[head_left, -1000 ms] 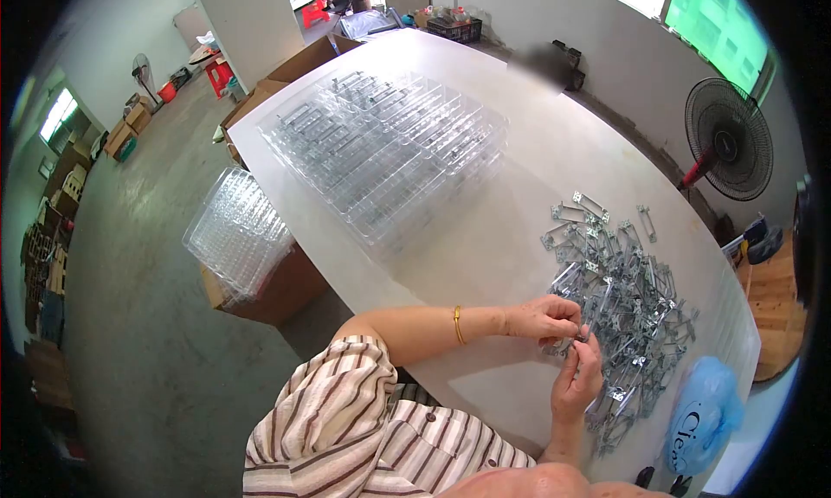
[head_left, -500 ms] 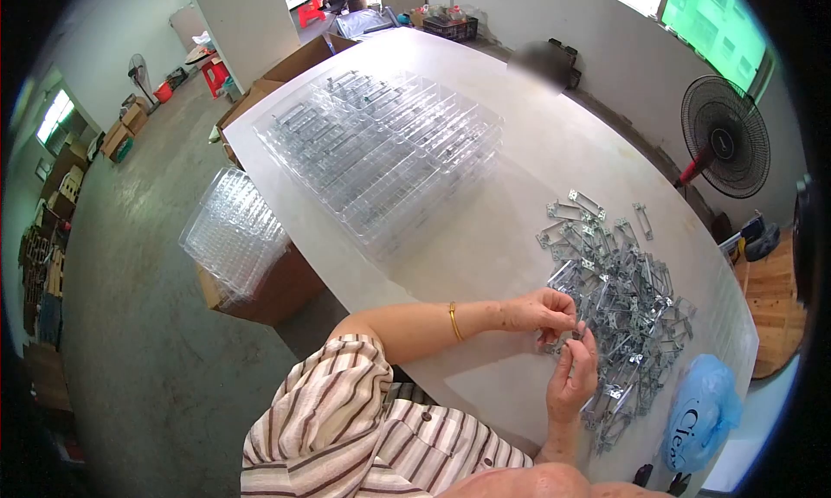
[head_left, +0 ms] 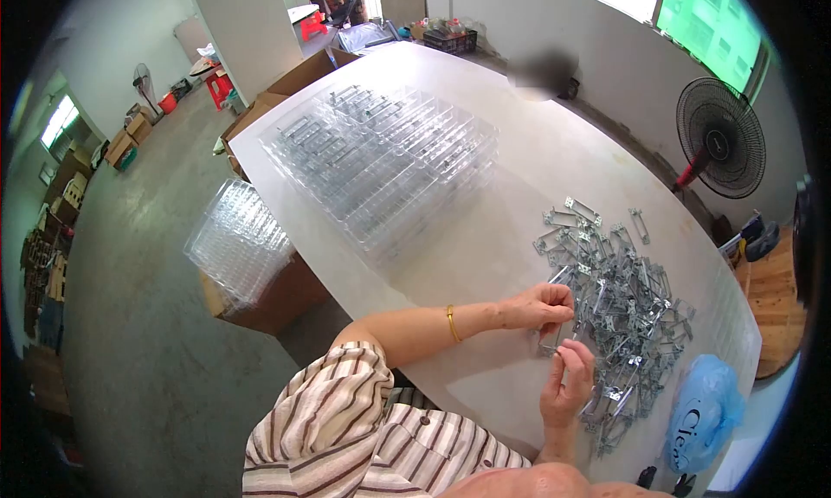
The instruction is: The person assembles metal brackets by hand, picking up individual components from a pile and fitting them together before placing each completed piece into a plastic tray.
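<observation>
My left hand [head_left: 535, 308], with a gold bracelet at the wrist, is closed in a pinch on a thin metal bracket [head_left: 559, 332]. Just below it, my right hand [head_left: 569, 379] pinches the lower end of the same bracket between thumb and fingers. Both hands are at the near left side of a heap of small silvery metal brackets [head_left: 619, 325], above the table. Farther off lies a stack of clear plastic compartment trays [head_left: 381, 195]; brackets fill several compartments toward its far side.
A white table [head_left: 485, 247] carries everything. A blue plastic bag [head_left: 703, 411] sits right of the heap. Beyond the table's right edge is a black fan [head_left: 720, 139]. More clear trays [head_left: 238, 243] rest on a cardboard box [head_left: 290, 295] at the left.
My hands have drawn slightly apart, so the bracket between them shows more. The whole view has shifted a little downward. The heap and trays look the same.
</observation>
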Tool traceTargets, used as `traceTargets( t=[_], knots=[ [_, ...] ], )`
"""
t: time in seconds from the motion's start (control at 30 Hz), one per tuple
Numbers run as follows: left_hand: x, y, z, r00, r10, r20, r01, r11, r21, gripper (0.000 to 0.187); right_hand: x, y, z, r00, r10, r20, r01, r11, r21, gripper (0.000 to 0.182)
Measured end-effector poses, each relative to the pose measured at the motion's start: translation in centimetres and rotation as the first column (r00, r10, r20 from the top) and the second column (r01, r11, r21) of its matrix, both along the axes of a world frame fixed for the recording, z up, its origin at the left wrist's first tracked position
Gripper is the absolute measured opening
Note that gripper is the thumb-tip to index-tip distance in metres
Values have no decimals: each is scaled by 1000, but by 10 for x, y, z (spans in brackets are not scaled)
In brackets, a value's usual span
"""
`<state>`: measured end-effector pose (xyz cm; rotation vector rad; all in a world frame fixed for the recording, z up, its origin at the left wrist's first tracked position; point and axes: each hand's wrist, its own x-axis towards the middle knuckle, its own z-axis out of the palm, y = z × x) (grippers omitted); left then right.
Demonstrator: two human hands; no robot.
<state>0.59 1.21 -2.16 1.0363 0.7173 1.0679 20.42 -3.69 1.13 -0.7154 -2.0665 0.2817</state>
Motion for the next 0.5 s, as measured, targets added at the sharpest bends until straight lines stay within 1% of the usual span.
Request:
traceTargets(
  t=[0.03,0.07,0.1,0.13,0.17,0.2,0.23,0.27,0.3,0.33,0.37,0.43,0.5],
  knots=[
    [-1,1,3,1000,1,-6,-1,1000,0,19,-3,-2,-2,998,61,10,-61,998,-32,14],
    [-2,2,6,998,12,-57,-11,1000,20,18,-5,-3,-4,992,121,17,-120,991,-65,15],
    [-3,2,12,994,23,-109,-18,999,40,17,-7,-3,-8,993,120,9,-119,991,-67,15],
    [-3,-1,25,993,18,-117,-14,999,34,17,-9,-5,-13,985,172,12,-170,982,-86,15],
    [-5,-5,38,975,43,-217,-30,998,63,16,-10,-7,-17,975,224,13,-221,969,-106,15],
    [-7,-9,50,947,70,-314,-42,995,94,15,-13,-9,-16,975,221,2,-220,969,-114,15],
    [-10,-11,55,944,63,-323,-38,996,85,15,-15,-9,-12,967,254,13,-251,961,-117,16],
    [-13,-12,58,861,203,-467,-67,954,291,14,-17,-10,-9,958,286,24,-282,952,-120,17],
    [-17,-14,64,745,358,-563,-50,871,489,12,-17,-11,-10,959,282,12,-279,952,-126,17],
    [-22,-18,73,703,460,-543,-69,803,591,10,-17,-10,-12,957,288,30,-281,948,-148,18],
    [-28,-23,83,698,453,-555,-60,809,584,10,-16,-11,-14,954,295,47,-283,944,-172,20],
    [-45,-32,106,488,632,-602,-101,726,680,10,-14,-10,-19,951,307,41,-294,936,-192,19],
    [-72,-36,120,362,708,-607,-93,675,732,7,-14,-11,-21,948,317,39,-302,930,-208,18]
  ],
)
